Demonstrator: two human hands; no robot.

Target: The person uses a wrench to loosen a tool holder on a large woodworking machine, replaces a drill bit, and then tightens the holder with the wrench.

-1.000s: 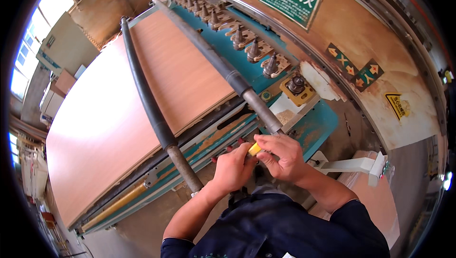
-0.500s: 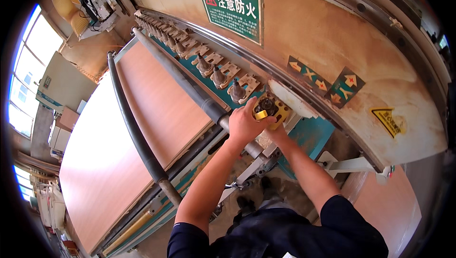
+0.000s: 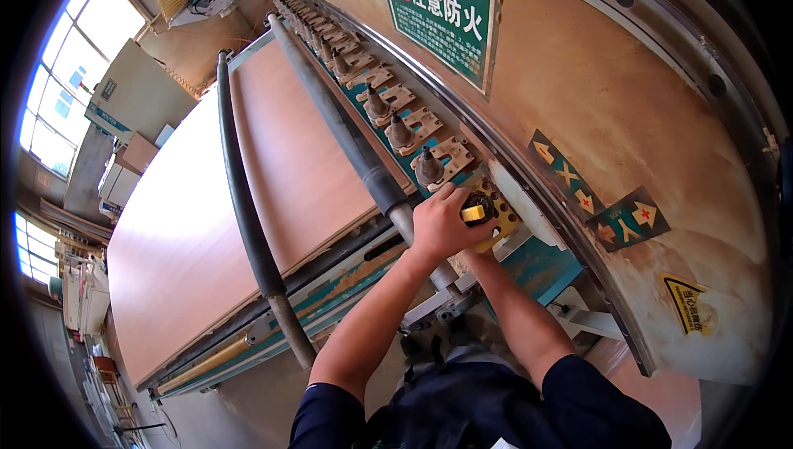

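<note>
My left hand (image 3: 446, 224) is closed around a dark round piece with a yellow block (image 3: 472, 213) on it; I cannot make out its kind. Just beyond it lies a yellow perforated plate (image 3: 506, 216). My right hand (image 3: 479, 257) is tucked behind and below the left, close to the plate's near edge, its fingers hidden. Left of the plate, a row of pale fork-shaped holders runs into the distance, several carrying dark tapered tool holders; the nearest tool holder (image 3: 429, 166) stands close to my left hand.
Wood-faced boards (image 3: 190, 226) lie on the machine bed to the left. Two dark rollers, one of them the near roller (image 3: 248, 226), cross above them. A large tan machine beam (image 3: 562, 77) with warning signs fills the right. My feet stand below.
The view has shifted, so the scene sits further right. My left hand has closed further over the dark piece, hiding more of it, and the right hand has slipped lower behind it.
</note>
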